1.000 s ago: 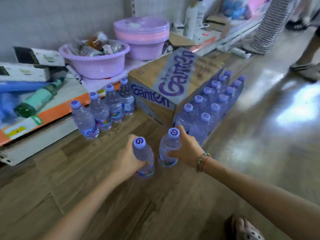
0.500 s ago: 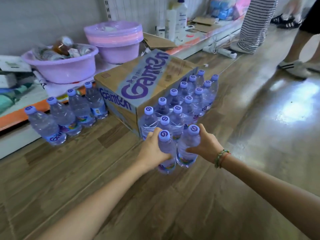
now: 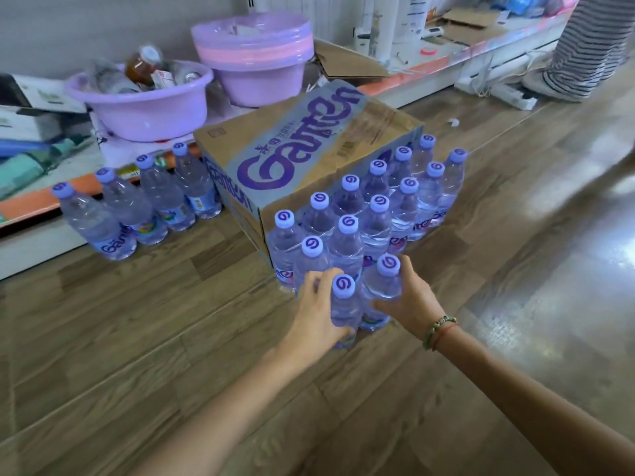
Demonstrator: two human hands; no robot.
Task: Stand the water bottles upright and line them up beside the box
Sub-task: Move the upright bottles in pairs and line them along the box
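Observation:
A brown Ganten cardboard box [image 3: 309,149] stands on the wood floor. Along its right side, several clear water bottles with purple caps [image 3: 378,207] stand upright in two rows. My left hand [image 3: 318,314] grips an upright bottle [image 3: 343,304] at the near end of the rows. Right beside it, my right hand [image 3: 409,304] grips a second upright bottle [image 3: 383,286]. Both held bottles touch or nearly touch the rows' front bottles. Several more bottles [image 3: 144,204] stand in a line left of the box.
Two lilac basins [image 3: 144,111] and boxes sit on a low shelf [image 3: 41,207] behind the box. A person in striped trousers [image 3: 580,53] stands at the far right beside a power strip [image 3: 508,94]. Open floor lies to the right and near me.
Both hands have carried their bottles from open floor in front of the box to the near end of the two rows on its right side.

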